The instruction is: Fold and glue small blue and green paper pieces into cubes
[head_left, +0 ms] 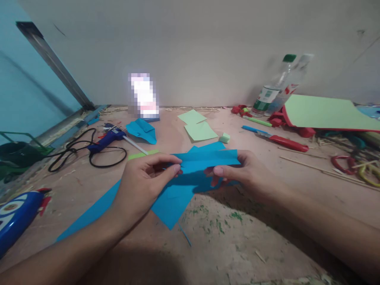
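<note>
Between my two hands is a folded strip of blue paper, held above the table. My left hand pinches its left end between thumb and fingertips. My right hand grips the right end, thumb in front and fingers behind. Beneath them lie more blue paper sheets, overlapping, partly hidden by my hands and left forearm. A small folded light-green paper block sits just beyond the strip.
Light-green paper squares and a crumpled blue paper piece lie behind. A blue glue gun with black cord is at left, near a blue bottle. Right are a red-handled cutter, plastic bottles and thin sticks.
</note>
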{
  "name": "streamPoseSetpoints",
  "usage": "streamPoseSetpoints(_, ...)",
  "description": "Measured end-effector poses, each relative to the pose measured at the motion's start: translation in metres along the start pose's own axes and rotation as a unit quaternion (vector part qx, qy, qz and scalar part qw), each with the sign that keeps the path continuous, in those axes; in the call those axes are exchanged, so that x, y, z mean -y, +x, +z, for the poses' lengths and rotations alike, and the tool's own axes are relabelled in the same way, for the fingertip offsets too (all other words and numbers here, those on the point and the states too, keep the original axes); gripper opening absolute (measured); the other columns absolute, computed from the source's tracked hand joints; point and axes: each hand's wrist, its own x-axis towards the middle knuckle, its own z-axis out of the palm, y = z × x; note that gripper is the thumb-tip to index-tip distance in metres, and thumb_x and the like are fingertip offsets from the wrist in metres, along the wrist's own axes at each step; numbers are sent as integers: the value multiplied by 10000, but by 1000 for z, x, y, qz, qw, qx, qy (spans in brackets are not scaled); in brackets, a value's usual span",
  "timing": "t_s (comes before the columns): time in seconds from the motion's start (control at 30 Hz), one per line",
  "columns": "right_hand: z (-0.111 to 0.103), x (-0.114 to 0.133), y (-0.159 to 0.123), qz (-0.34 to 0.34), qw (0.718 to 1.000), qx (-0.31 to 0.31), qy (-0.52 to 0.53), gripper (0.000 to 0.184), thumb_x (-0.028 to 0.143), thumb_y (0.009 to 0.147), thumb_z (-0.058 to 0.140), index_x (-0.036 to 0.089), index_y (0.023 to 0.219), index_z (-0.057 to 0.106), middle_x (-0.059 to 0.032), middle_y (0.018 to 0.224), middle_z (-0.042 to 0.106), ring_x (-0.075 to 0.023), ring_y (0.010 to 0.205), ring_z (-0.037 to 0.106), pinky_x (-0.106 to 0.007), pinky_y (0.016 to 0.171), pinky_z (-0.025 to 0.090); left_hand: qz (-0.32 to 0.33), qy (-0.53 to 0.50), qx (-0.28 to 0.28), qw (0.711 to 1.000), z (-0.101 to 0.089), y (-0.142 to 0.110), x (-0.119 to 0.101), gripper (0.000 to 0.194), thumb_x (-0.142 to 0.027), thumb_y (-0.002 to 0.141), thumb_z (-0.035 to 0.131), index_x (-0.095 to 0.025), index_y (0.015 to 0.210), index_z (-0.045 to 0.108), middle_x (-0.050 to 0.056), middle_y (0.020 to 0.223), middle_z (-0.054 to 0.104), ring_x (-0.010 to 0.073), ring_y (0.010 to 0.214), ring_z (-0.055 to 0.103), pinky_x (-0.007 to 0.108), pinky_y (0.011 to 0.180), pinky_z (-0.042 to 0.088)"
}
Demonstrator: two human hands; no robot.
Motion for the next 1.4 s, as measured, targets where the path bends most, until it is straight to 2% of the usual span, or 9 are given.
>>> streamPoseSetpoints(0.3, 1, -6, 1, -10, 999, 1, 38, 228, 400, 837, 896, 196, 927, 852, -89, 1016, 841, -175, 744, 766, -281, 649, 594, 16, -48, 9, 999, 1, 0, 0, 76, -261, 858, 824, -209, 896, 784, -10, 838, 773, 146, 757, 772, 226, 728, 642)
streamPoseSetpoints(0.37, 2, -6, 0, -8, 999, -5, 45, 232, 384, 819, 913, 199, 944, 851, -79, 958, 839, -178, 739, 766, -277, 639, 590, 9, -89, 17, 996, 2, 0, 0, 172, -247, 836, 840, -213, 940, 708, -28, 823, 745, 146, 749, 772, 231, 723, 650)
streamPoseSetpoints(0.5, 5, -3, -2, -5, 999, -16, 47, 281, 397, 800, 931, 197, 975, 841, -57, 840, 818, -179, 716, 765, -263, 614, 579, -41, -153, 60, 986, 4, -2, -2, 509, -238, 806, 865, -290, 1172, 515, -50, 873, 755, 163, 710, 757, 237, 602, 629)
streamPoseSetpoints(0.57, 6, -2, -3, -4, 999, -14, 48, 288, 395, 797, 934, 200, 986, 839, -55, 857, 821, -178, 710, 766, -270, 622, 586, -61, -143, 86, 984, 4, -2, -3, 586, -251, 791, 881, -293, 1252, 522, -49, 840, 757, 164, 673, 744, 234, 572, 613)
streamPoseSetpoints(0.7, 6, -3, -3, 5, 999, -4, 41, 336, 386, 791, 937, 203, 1053, 835, -54, 854, 823, -193, 727, 771, -289, 639, 592, -65, -104, 85, 989, 5, 0, -2, 438, -273, 727, 924, -212, 1114, 727, -5, 832, 784, 179, 724, 757, 231, 609, 618)
streamPoseSetpoints(0.8, 5, -4, -2, 7, 999, 4, 39, 385, 395, 769, 951, 203, 1080, 831, -60, 880, 829, -201, 738, 775, -295, 636, 592, -67, -102, 68, 990, 4, 1, -1, 320, -309, 719, 939, -210, 992, 805, 5, 815, 805, 185, 704, 764, 241, 611, 632)
streamPoseSetpoints(0.97, 4, -5, -2, 7, 999, 12, 50, 415, 378, 771, 952, 228, 1138, 832, -42, 829, 828, -200, 717, 779, -292, 635, 595, -50, -91, 68, 992, 0, 1, -1, 221, -316, 752, 929, -237, 938, 839, -6, 774, 810, 177, 662, 771, 219, 588, 622)
streamPoseSetpoints(1.1, 4, -5, 0, 6, 996, 9, 87, 299, 357, 802, 924, 212, 1050, 841, -72, 904, 851, -179, 693, 780, -274, 625, 597, -39, -80, 59, 994, -1, 2, -2, 170, -292, 771, 909, -236, 915, 837, -15, 752, 802, 169, 654, 777, 204, 592, 621)
streamPoseSetpoints(1.4, 3, -5, 2, 42, 992, 3, 123, 186, 261, 774, 902, 170, 928, 852, -81, 796, 830, -174, 631, 770, -284, 647, 631, -3, -27, 46, 999, -1, 0, -1, 154, -327, 803, 902, -251, 925, 847, -9, 816, 817, 167, 685, 779, 211, 621, 627)
